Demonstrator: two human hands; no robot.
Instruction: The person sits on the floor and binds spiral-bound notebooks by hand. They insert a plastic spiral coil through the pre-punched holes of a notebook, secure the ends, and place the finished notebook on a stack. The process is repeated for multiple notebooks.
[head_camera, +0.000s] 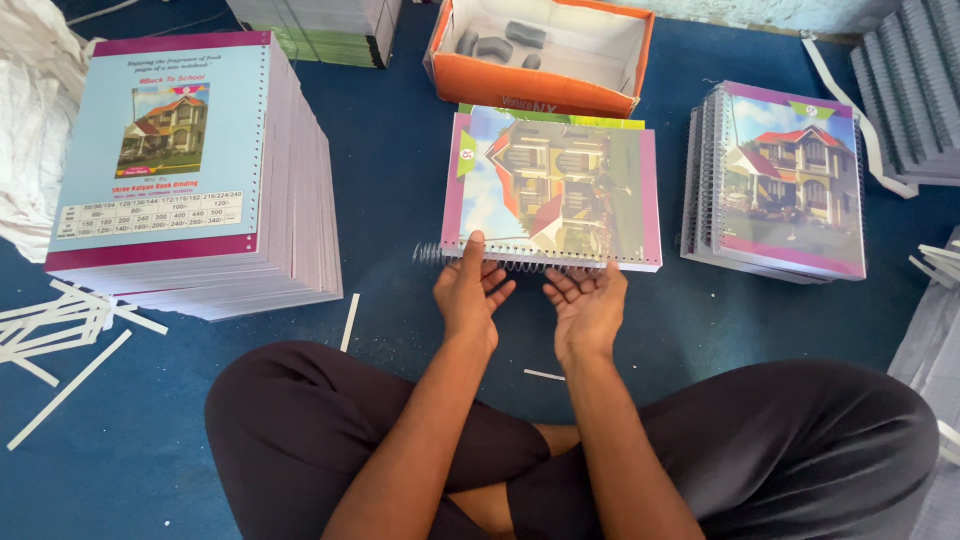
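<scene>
A notebook (560, 185) with a house picture on its cover lies on the blue floor in front of my crossed legs. A metal spiral coil (440, 254) runs along its near punched edge and sticks out to the left. My left hand (470, 290) pinches the coil with its thumb on the cover's near edge. My right hand (588, 300) is palm up just under that same edge, fingers curled against the coil.
A tall stack of unbound notebooks (190, 170) stands at left, a stack of spiral-bound ones (785, 185) at right. An orange cardboard box (540, 50) sits behind. White paper strips (60, 330) litter the blue floor (400, 320). More coils (915, 90) lie far right.
</scene>
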